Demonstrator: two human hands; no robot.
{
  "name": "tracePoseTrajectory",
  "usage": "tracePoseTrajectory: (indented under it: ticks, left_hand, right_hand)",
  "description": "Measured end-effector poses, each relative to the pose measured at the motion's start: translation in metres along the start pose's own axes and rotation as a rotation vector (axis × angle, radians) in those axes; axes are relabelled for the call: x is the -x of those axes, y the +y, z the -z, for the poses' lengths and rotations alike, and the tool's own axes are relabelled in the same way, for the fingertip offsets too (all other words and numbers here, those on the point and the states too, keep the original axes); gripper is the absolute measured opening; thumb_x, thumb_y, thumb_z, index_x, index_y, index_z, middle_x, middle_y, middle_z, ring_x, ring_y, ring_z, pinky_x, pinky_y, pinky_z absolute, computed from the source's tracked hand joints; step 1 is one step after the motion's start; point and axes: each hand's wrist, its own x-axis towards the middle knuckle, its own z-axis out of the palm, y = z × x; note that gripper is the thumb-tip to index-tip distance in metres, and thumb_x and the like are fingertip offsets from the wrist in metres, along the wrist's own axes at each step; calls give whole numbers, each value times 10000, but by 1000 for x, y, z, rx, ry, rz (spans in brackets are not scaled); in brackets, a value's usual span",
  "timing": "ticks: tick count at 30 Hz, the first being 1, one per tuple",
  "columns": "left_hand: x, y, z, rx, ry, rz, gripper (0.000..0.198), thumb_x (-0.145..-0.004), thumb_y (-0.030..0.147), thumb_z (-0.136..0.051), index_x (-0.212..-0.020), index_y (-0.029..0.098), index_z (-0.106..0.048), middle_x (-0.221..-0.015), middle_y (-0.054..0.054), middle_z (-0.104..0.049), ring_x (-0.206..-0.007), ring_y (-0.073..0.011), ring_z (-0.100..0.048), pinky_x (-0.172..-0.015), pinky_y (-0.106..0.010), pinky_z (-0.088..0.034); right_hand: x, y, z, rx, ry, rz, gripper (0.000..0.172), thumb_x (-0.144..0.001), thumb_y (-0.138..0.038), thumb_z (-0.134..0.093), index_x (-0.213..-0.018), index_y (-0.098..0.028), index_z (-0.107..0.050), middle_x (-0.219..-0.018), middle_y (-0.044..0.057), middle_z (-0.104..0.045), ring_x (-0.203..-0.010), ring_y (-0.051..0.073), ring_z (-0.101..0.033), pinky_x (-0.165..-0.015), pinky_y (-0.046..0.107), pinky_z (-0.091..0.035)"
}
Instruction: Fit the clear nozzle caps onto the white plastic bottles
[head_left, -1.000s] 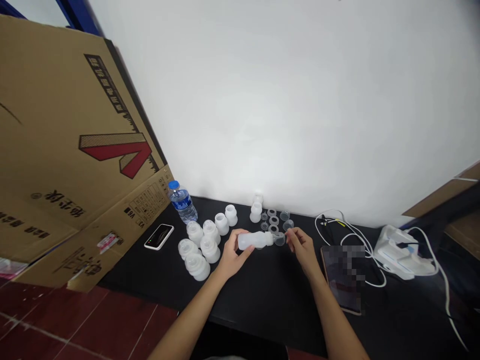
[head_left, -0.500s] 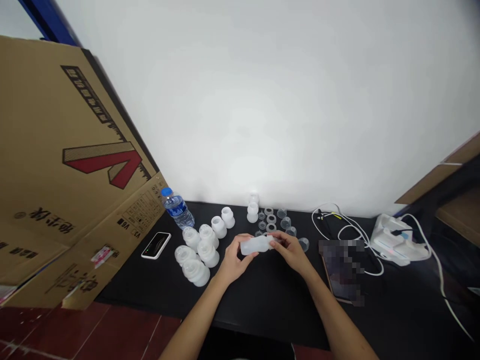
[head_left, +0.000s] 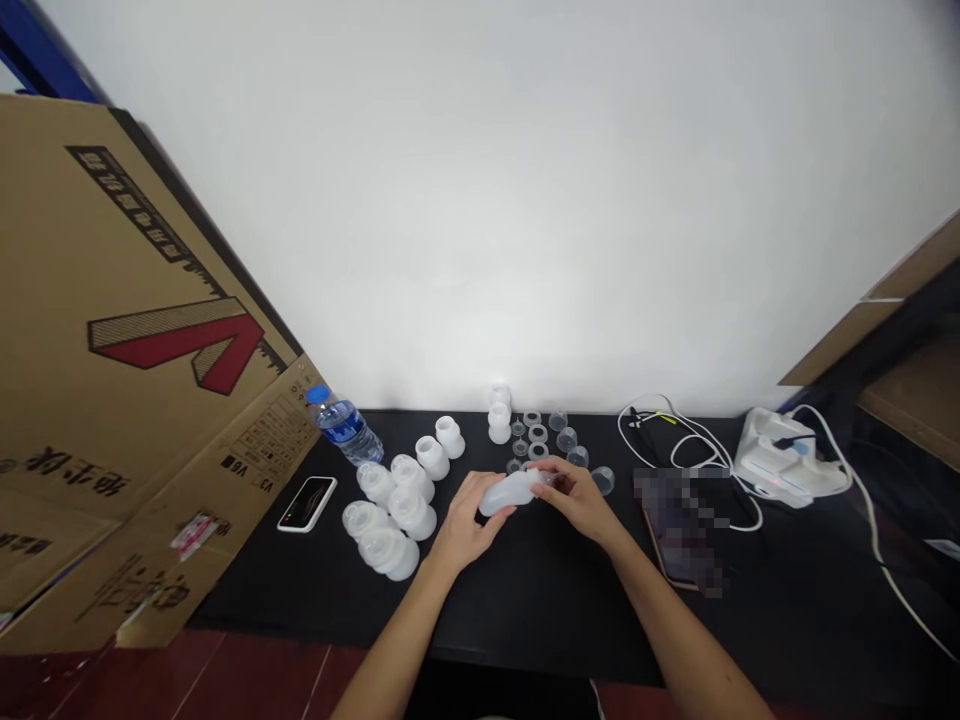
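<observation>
- A slip of the translucent plastic bottle (head_left: 504, 496) could be caused by its smooth surface; it is held just above the table, gripped with closed fingers by the left hand (head_left: 466, 522) around its body and by the right hand (head_left: 576, 502) at its neck
- The small clear cups (head_left: 567, 440) just beyond could be knocked by the right hand
- The black table (head_left: 525, 610) is backed by a white wall (head_left: 480, 220) and a leaning cardboard sheet (head_left: 135, 320)

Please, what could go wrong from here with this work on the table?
The plastic bottle held by the left hand and right hand could slip and hit the small clear cups just beyond it. Those cups stand loose and could roll away. The white plastic parts stand close together, so one knock could tip several.
</observation>
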Motion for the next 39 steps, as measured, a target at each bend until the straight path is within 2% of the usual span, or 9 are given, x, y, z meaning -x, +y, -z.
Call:
tracePoseTrajectory:
  ticks: [9, 11, 15, 18, 22, 26, 31, 34, 39]
  left_hand:
    - [1, -1, -3, -164, 89, -61, 441, -1004, 307, -752, -1426, 276, -631, -1294, -121, -738, -1198, -330, -702, -1048, -547, -574]
    - [0, -2, -4, -156, 129, -23, 411, -1010, 319, -740, -1405, 273, -633, -1274, -117, -737, -1178, -324, -702, -1029, -536, -576]
    - [-3, -6, -3, -132, 208, 53, 360, -1021, 349, -723, -1363, 262, -650, -1258, -112, -732, -1183, -320, -699, -1040, -530, -570]
    - [-3, -8, -3, -125, 215, 80, 350, -1025, 354, -725, -1355, 263, -649, -1271, -111, -722, -1207, -318, -686, -1061, -534, -561]
    - [-4, -8, -4, -116, 181, 73, 354, -1019, 348, -735, -1353, 266, -649, -1275, -107, -719, -1205, -315, -680, -1055, -532, -560]
    - [-4, -7, -4, -102, 181, 72, 351, -1015, 349, -738, -1347, 267, -659, -1272, -107, -718, -1200, -315, -682, -1050, -528, -562]
    - [-4, -7, -3, -97, 166, 73, 356, -1011, 342, -745, -1352, 279, -663, -1277, -102, -716, -1203, -316, -676, -1048, -530, -563]
    - [-4, -6, -4, -84, 147, 74, 368, -1011, 343, -747, -1364, 285, -662, -1295, -103, -711, -1223, -320, -670, -1059, -537, -560]
    - [-3, -6, -3, -60, 135, 87, 379, -1013, 332, -746, -1378, 282, -657, -1311, -103, -702, -1236, -310, -667, -1077, -532, -557]
  right_hand:
    - [-3, 4, -4, 0, 85, -14, 442, -961, -605, -736, -1196, -235, -793, -935, 45, -791, -702, 206, -657, -675, 344, -555]
    - [-5, 3, 7, 126, 206, 44, 408, -1022, -591, -644, -1193, -252, -793, -970, 68, -799, -727, 230, -655, -707, 379, -562]
    - [-8, 9, 32, 630, 462, 176, 312, -1046, -443, -602, -1150, -231, -804, -1126, 156, -800, -998, 346, -635, -959, 512, -498]
    - [-8, 21, 41, 912, 486, 131, 254, -1008, -358, -649, -1152, -213, -798, -1137, 173, -798, -1049, 380, -591, -962, 531, -436]
    - [-7, 36, 41, 1006, 434, 73, 190, -984, -326, -699, -1125, -225, -779, -1055, 166, -803, -1013, 378, -577, -885, 495, -413]
    - [-9, 36, 42, 890, 471, 94, 265, -994, -467, -701, -1081, -224, -759, -1033, 153, -794, -997, 371, -604, -892, 495, -436]
    - [-12, 19, 40, 461, 560, 93, 484, -943, -667, -733, -1138, -223, -740, -1033, 137, -789, -909, 317, -686, -835, 443, -532]
    - [-11, 14, 29, 210, 453, 44, 514, -905, -674, -788, -1140, -220, -732, -1008, 121, -802, -847, 286, -718, -761, 401, -567]
    - [-9, 12, 13, 43, 226, 9, 450, -904, -634, -811, -1092, -228, -763, -1068, 123, -831, -981, 319, -783, -859, 431, -623]
